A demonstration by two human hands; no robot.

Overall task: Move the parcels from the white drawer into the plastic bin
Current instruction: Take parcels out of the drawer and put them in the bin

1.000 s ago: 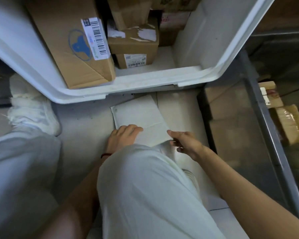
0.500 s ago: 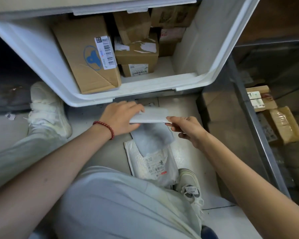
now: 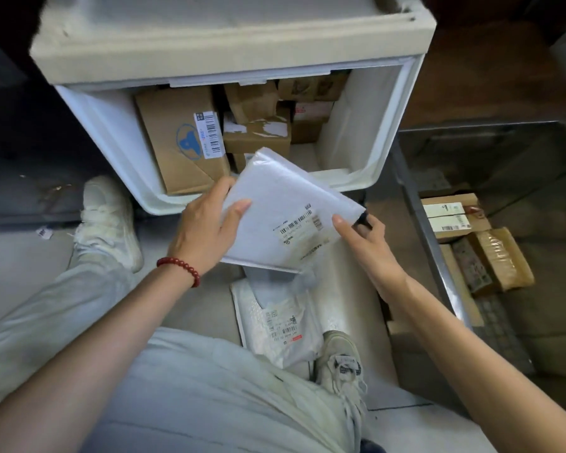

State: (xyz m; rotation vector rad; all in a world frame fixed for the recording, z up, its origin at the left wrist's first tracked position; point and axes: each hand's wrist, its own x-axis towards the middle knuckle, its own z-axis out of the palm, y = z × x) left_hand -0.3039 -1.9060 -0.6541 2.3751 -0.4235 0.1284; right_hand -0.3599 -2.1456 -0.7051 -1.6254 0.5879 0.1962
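Observation:
A white padded mailer (image 3: 285,210) with a barcode label is held tilted in front of the open white drawer (image 3: 366,178). My left hand (image 3: 206,230) grips its left edge, thumb on top. My right hand (image 3: 363,237) pinches its right edge. The drawer holds several cardboard parcels, among them a large box with a blue logo (image 3: 180,148) and a smaller box with torn labels (image 3: 257,135). The clear plastic bin (image 3: 419,207) stands to the right with several parcels (image 3: 455,217) inside. A second white mailer (image 3: 278,322) lies on the floor below the held one.
My knee in pale trousers (image 3: 193,387) fills the lower middle of the view. A white shoe (image 3: 108,220) is at the left and another shoe (image 3: 340,364) lies beside the floor mailer. A wristband of red beads (image 3: 180,266) is on my left wrist.
Both hands lifted the white mailer off the floor and turned its labelled face up, now in front of the drawer. A second mailer beneath it came into view.

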